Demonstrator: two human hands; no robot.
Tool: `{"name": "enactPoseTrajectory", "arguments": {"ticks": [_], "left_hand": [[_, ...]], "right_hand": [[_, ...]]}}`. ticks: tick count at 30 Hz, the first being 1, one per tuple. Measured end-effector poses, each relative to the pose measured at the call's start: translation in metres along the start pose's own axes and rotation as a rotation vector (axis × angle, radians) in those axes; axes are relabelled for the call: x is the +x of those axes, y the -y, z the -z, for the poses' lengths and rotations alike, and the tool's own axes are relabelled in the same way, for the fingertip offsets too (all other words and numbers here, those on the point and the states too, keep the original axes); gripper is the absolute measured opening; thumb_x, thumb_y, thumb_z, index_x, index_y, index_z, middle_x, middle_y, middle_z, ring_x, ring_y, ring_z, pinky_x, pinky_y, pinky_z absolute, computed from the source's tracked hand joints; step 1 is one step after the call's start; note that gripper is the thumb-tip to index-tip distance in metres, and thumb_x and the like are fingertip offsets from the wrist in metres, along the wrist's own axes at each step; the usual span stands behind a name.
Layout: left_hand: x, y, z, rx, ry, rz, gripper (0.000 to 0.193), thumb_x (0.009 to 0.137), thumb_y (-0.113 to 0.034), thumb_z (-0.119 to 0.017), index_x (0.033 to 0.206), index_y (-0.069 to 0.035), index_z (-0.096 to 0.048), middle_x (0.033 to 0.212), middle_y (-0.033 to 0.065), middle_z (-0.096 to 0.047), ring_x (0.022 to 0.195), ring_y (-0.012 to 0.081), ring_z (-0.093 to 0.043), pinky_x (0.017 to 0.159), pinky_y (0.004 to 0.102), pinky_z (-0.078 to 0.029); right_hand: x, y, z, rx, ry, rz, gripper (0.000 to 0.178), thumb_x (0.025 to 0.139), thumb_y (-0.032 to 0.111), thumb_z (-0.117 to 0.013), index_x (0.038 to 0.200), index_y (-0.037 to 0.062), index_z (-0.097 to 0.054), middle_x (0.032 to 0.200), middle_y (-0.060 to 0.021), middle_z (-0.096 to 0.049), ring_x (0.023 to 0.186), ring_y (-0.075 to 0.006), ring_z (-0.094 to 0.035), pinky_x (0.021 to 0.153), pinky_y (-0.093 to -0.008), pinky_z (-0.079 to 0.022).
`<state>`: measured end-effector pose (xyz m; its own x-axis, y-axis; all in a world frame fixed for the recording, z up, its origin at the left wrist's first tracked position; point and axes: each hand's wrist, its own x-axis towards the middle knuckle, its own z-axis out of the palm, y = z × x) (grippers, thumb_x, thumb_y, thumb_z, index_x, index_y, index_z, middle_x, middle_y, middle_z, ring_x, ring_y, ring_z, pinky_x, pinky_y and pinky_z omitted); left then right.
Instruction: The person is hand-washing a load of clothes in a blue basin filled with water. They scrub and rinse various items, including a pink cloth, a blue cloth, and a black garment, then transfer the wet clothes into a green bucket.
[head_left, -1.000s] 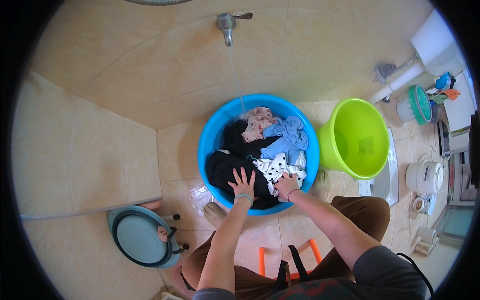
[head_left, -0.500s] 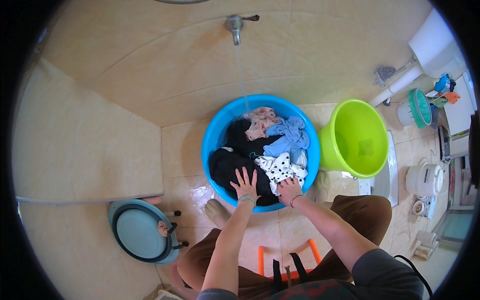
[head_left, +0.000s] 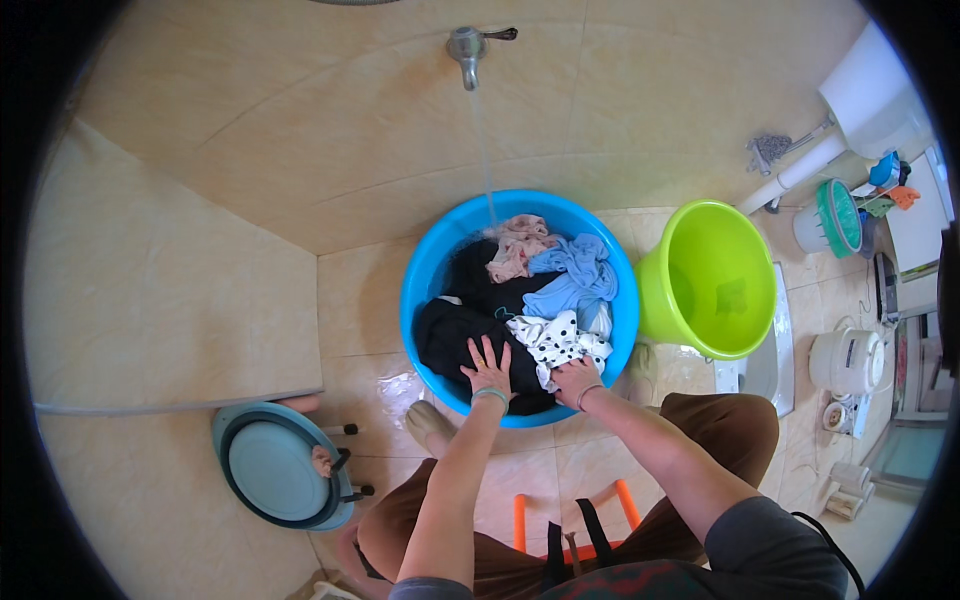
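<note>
A round blue basin (head_left: 418, 360) on the floor holds a heap of wet clothes. My left hand (head_left: 488, 368) presses down on a black garment (head_left: 450, 335) with its fingers spread, a ring on one of them. Beside it, my right hand (head_left: 576, 378) lies on the lower edge of a white cloth with black dots (head_left: 550, 338), fingers stretched out over it. Farther back in the basin are a light blue garment (head_left: 580, 270) and a pale pink one (head_left: 518, 248). Water runs from the wall tap (head_left: 468, 50) into the basin's far side.
Close against the basin's right stands a lime green bucket (head_left: 715, 225). A grey-blue folding basin (head_left: 275, 465) leans at the lower left. An orange stool frame (head_left: 520, 520) shows between my knees. White tubs (head_left: 845, 360) and a small bin (head_left: 840, 218) stand at the right.
Both hands stay on the clothes in nearly the same place. The whole view has shifted very slightly; water keeps running.
</note>
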<state>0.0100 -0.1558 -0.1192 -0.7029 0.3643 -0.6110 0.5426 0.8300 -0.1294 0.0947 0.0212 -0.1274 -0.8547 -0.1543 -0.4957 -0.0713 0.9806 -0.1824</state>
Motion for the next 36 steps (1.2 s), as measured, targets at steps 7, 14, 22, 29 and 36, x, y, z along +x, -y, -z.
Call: {"name": "enactPoseTrajectory", "arguments": {"ticks": [7,14,22,29,36], "left_hand": [[0.008,-0.003,0.004,-0.012,0.079,0.003,0.109,0.075,-0.056,-0.072,0.154,-0.022,-0.005,0.157,0.0243,0.005,0.139,0.0573,0.005,0.098,0.0690,-0.033],[0.018,0.024,0.046,-0.050,0.233,-0.208,0.108,0.071,-0.062,-0.071,0.153,-0.020,-0.015,0.155,0.0277,-0.008,0.139,0.0542,-0.011,0.103,0.0618,-0.034],[0.082,0.075,0.119,-0.403,-0.049,-0.370,0.038,0.083,-0.052,-0.060,0.084,-0.016,-0.072,0.091,0.0105,-0.071,0.090,0.0312,-0.066,0.079,0.0438,-0.052],[0.157,0.075,0.083,-0.656,-0.429,-0.003,0.067,0.086,-0.054,-0.059,0.146,-0.035,-0.034,0.158,0.0151,-0.011,0.143,0.0425,-0.015,0.105,0.0651,-0.027],[0.195,0.080,0.045,-0.877,-0.407,-0.047,0.065,0.091,-0.053,-0.052,0.147,-0.030,-0.028,0.156,0.0211,-0.011,0.138,0.0464,-0.025,0.110,0.0559,-0.028]], "right_hand": [[0.014,-0.005,-0.011,-0.001,0.046,-0.021,0.036,0.077,0.038,-0.067,0.110,0.0239,-0.066,0.114,-0.0006,-0.063,0.113,-0.0204,-0.054,0.094,-0.0426,-0.033],[0.024,-0.009,-0.004,-0.044,0.173,0.019,0.044,0.079,0.044,-0.063,0.117,0.0214,-0.064,0.120,-0.0062,-0.062,0.117,-0.0247,-0.054,0.096,-0.0481,-0.037],[0.071,-0.014,0.090,-0.061,0.779,0.445,0.063,0.089,0.058,-0.048,0.117,0.0037,-0.064,0.112,-0.0217,-0.065,0.105,-0.0383,-0.060,0.093,-0.0428,-0.046],[0.159,-0.049,0.144,0.292,-0.339,0.092,0.033,0.087,0.041,-0.059,0.112,0.0209,-0.064,0.108,-0.0108,-0.063,0.105,-0.0276,-0.058,0.083,-0.0453,-0.047],[0.233,-0.066,0.105,-0.007,-0.278,0.005,0.070,0.082,0.056,-0.060,0.144,0.0333,-0.037,0.154,-0.0105,-0.023,0.142,-0.0423,-0.016,0.105,-0.0691,-0.022]]}}
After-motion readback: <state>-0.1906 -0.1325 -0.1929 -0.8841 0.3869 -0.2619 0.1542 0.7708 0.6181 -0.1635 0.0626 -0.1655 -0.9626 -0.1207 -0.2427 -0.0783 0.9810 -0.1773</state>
